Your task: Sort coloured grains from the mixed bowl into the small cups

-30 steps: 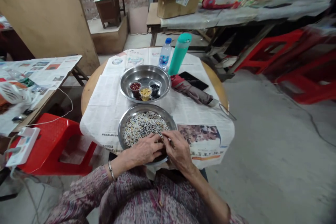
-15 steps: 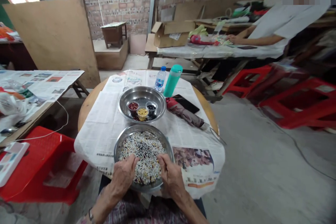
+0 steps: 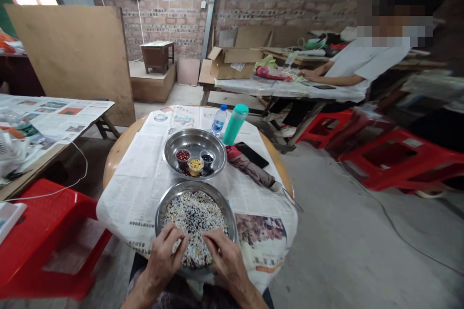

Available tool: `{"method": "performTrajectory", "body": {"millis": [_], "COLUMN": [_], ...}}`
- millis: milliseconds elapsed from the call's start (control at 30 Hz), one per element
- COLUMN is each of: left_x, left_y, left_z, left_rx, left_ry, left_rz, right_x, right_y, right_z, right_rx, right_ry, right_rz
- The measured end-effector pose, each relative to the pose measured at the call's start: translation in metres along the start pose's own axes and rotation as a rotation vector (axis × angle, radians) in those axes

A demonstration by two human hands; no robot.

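Observation:
A steel bowl [image 3: 159, 212] stands at the near side of a round table, holding a mix of white grains [image 3: 208, 215] with dark and yellow beans among them. Over the near left part of this mix is my left hand [image 3: 163, 253], its fingers curled and thumb drawn in towards them. My right hand [image 3: 226, 256] faces it from the right, thumb and forefinger brought together. Whatever lies between the fingertips is too small to make out. Behind stands a second steel bowl [image 3: 168, 142] with small clear cups of red beans [image 3: 182, 155], yellow beans [image 3: 195, 166] and black beans [image 3: 207, 159].
Newspaper [image 3: 126, 169] covers the table. A water bottle [image 3: 219, 121], a turquoise flask [image 3: 235, 124], a phone [image 3: 253, 154] and a folded umbrella [image 3: 252, 169] lie or stand beyond the bowls. Red stools [image 3: 47, 231] flank the table. A person [image 3: 348, 65] sits at another table.
The view has tilted up, so the table and bowls sit lower in the picture. My hands have come closer together over the grains, and their fingers have changed pose slightly.

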State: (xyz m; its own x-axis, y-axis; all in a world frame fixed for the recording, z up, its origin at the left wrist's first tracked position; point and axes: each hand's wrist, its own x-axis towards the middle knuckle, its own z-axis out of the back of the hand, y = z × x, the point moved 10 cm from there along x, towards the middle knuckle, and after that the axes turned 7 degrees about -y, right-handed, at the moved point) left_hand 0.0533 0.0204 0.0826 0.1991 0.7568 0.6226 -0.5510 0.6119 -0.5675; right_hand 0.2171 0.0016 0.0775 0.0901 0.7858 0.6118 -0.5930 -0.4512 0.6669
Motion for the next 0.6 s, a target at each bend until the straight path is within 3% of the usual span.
{"method": "performTrajectory", "body": {"millis": [133,233,300,367,500,600], "left_x": [-0.005,-0.009,-0.014,-0.016,-0.022,-0.027], "left_y": [0.022,0.068,0.096,0.113,0.124,0.128], "left_z": [0.040,0.060,0.062,0.055,0.038,0.032], "left_rx": [0.075,0.094,0.100,0.091,0.073,0.098], "left_ry": [-0.268,-0.377,-0.377,-0.320,-0.226,-0.192], "left_rz": [0.005,0.230,0.363,0.409,0.421,0.445], "right_x": [0.047,0.113,0.165,0.219,0.317,0.367], "right_y": [0.000,-0.002,-0.006,-0.020,-0.066,-0.108], "right_z": [0.032,0.049,0.054,0.050,0.029,0.007], "right_rx": [-0.093,-0.163,-0.209,-0.267,-0.467,-0.659], "right_ry": [-0.104,-0.141,-0.171,-0.184,-0.163,-0.028], "right_rz": [0.058,0.087,0.108,0.108,0.058,-0.036]}}
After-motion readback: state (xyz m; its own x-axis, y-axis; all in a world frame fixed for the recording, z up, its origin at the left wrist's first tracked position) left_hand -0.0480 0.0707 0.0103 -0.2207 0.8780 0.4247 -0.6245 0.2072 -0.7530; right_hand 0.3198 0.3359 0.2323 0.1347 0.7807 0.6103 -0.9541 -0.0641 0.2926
